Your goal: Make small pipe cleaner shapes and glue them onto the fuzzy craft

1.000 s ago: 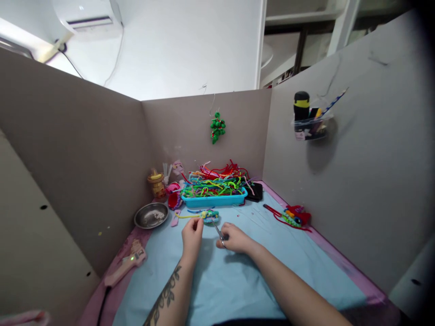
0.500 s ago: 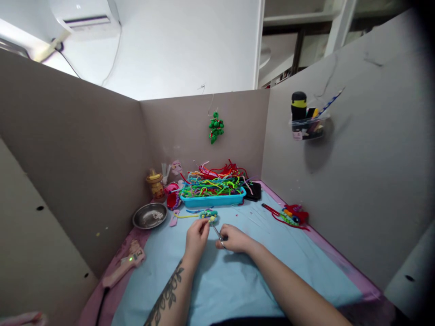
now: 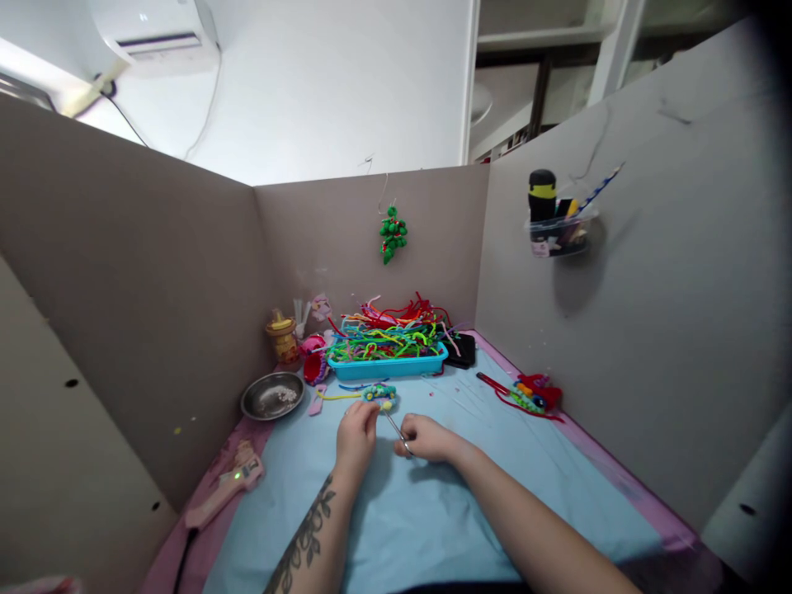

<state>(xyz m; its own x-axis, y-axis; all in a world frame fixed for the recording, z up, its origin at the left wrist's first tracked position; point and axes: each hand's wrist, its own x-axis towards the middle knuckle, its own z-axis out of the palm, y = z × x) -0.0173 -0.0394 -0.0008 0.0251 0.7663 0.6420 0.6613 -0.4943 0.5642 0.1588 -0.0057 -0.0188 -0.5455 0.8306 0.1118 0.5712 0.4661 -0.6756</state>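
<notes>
Between thumb and fingers, my left hand [image 3: 357, 431] pinches something too small to make out, right beside a small pale yellow piece [image 3: 387, 406]. My right hand [image 3: 424, 437] is closed round the handles of silver scissors [image 3: 397, 431], whose tips point up and left at the yellow piece. Just beyond the fingertips lies a teal and yellow fuzzy craft piece [image 3: 379, 393]. A yellow pipe cleaner [image 3: 339, 397] stretches out to its left, and a blue pipe cleaner [image 3: 359, 386] lies behind.
A blue tray [image 3: 389, 365] heaped with coloured pipe cleaners stands at the back. To the left are a metal bowl [image 3: 273, 396] and a pink glue gun [image 3: 226, 492] with its cord. A colourful fuzzy craft [image 3: 535, 393] lies right. Grey panels enclose three sides.
My left hand has drawn very slightly left and down from the yellow piece. The scissors stay in my right hand, almost in the same place.
</notes>
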